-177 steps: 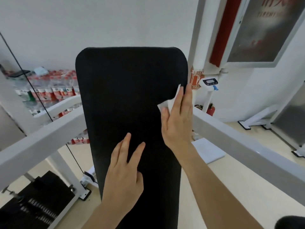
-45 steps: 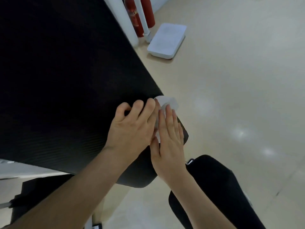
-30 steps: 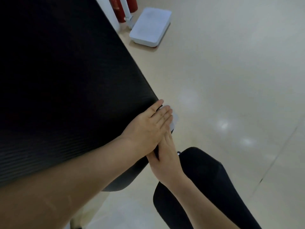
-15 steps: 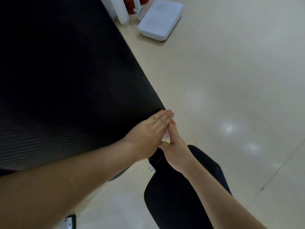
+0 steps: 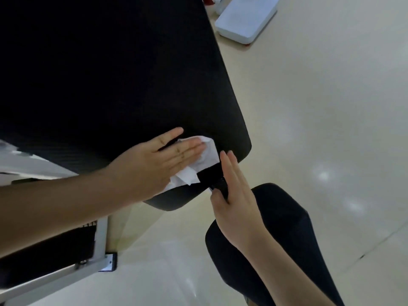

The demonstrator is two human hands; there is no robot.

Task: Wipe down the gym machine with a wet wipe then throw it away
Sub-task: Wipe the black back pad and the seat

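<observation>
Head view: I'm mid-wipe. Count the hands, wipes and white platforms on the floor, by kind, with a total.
Hands: 2 (left hand, right hand)
wet wipe: 1
white platform on the floor: 1
Total: 4

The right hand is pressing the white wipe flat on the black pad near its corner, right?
No. The head view shows the left hand pressing the white wipe flat on the black pad near its corner; the right hand is beside it at the pad's edge.
</observation>
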